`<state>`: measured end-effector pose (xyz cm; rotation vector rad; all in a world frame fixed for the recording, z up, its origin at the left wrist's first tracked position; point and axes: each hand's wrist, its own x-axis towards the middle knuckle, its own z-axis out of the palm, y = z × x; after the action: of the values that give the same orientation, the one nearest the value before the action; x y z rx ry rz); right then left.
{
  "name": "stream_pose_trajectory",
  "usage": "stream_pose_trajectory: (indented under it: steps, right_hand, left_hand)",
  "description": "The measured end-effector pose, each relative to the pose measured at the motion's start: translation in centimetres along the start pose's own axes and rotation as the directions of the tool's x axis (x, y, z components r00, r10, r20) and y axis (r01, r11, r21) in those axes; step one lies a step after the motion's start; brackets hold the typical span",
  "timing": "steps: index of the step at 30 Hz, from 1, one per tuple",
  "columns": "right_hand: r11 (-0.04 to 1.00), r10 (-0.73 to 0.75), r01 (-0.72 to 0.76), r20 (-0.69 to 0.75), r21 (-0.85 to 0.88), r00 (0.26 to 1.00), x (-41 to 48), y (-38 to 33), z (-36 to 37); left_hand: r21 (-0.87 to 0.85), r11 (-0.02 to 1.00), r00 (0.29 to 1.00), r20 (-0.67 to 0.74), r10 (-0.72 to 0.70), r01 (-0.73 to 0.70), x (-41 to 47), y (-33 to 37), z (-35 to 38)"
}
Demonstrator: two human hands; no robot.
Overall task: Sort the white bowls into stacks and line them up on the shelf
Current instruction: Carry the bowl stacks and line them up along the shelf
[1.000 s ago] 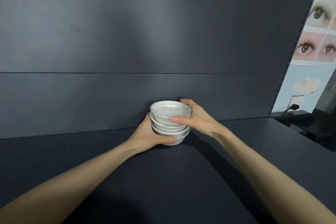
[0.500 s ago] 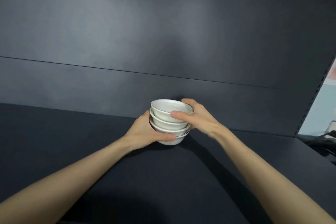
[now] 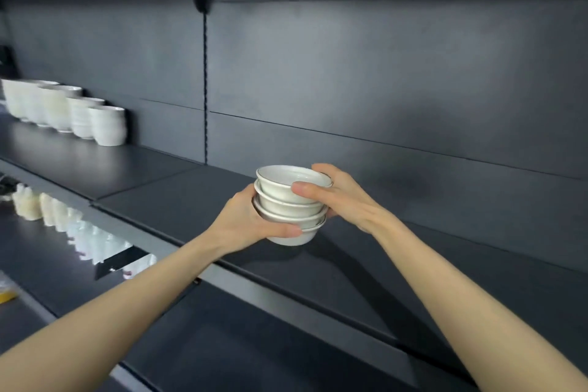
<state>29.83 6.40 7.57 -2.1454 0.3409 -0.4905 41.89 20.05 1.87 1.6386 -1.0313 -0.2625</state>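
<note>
Both hands, left hand (image 3: pixel 245 223) and right hand (image 3: pixel 337 197), curl around small stack of white ceramic bowls (image 3: pixel 291 205) above dark matte shelf (image 3: pixel 191 191).

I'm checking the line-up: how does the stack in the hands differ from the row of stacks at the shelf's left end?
The held stack is gripped by the left hand and right hand; the row of stacks stands untouched. The held stack is short, a few bowls; the row's stacks are taller. The held stack is alone; the row's stand side by side. Both are white, rims up.
</note>
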Motion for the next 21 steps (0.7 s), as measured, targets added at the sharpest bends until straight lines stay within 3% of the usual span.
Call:
stream_pose_trajectory:
  steps: [12,21]
  right_hand:
    - [0.992,-0.088,0.075,0.126,0.104,0.988,10.2,-10.1,23.1]
    - [0.991,-0.12,0.109,0.138,0.08,0.983,21.8,-14.3,32.0]
  left_hand:
    - [0.106,0.992,0.99,-0.129,-0.05,0.064,-4.5,-8.7,-25.0]
    - [0.101,0.993,0.987,-0.155,-0.038,0.054,1.4,-15.0,-37.1]
